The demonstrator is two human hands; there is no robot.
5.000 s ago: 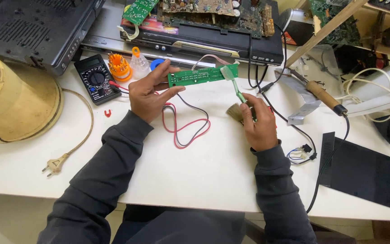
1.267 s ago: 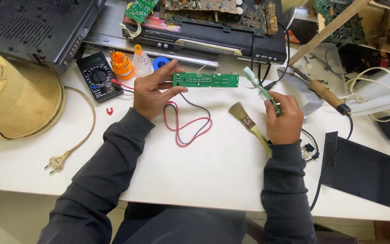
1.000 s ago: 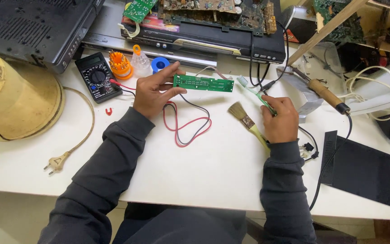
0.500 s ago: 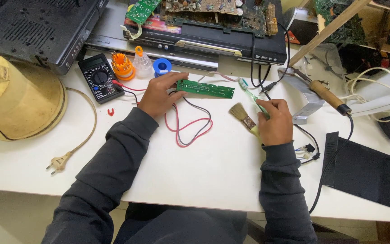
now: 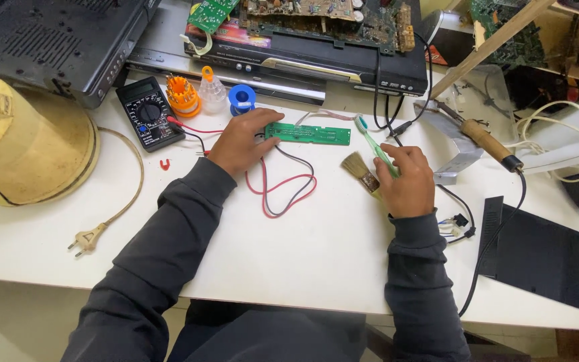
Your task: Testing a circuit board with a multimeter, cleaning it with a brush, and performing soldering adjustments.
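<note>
The left hand (image 5: 239, 142) had lowered the narrow green circuit board (image 5: 307, 133) from the air onto the white table (image 5: 303, 255), fingers closed on its left end. Just right of it, the right hand (image 5: 409, 179) had also sunk to the tabletop, fingers wrapped around a green toothbrush (image 5: 372, 143) and a small paintbrush (image 5: 359, 170). The board was now supported, the toothbrush head near its right end.
</note>
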